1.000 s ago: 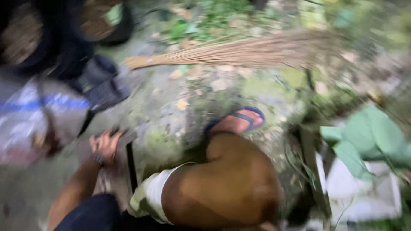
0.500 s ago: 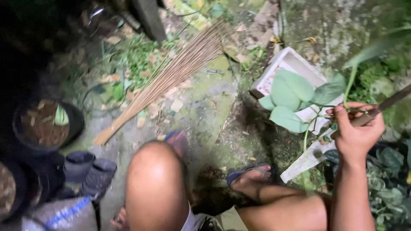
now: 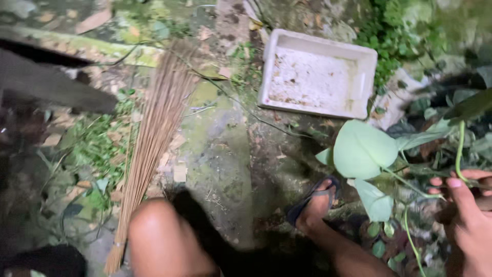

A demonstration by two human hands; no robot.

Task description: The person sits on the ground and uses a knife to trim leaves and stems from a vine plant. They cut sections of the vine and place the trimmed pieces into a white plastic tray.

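Fingers of our right hand [image 3: 469,220] pinch a green vine stem [image 3: 459,149] beside its broad leaf [image 3: 363,149], below the white tray [image 3: 316,76], while our left hand is out of view.

We see bare mossy ground [image 3: 220,164] open down the middle, between the stick broom [image 3: 148,138] on our left and our sandalled foot [image 3: 315,205]; a hand could pass there freely. Our knee [image 3: 164,241] blocks the near edge of that strip. The white foam box [image 3: 318,74] lies ahead, its inside open from above. On the right, broad green leaves [image 3: 364,149] and thin stems [image 3: 410,190] crowd the room around our right hand [image 3: 466,215]. A dark plank [image 3: 51,87] bars the far left.
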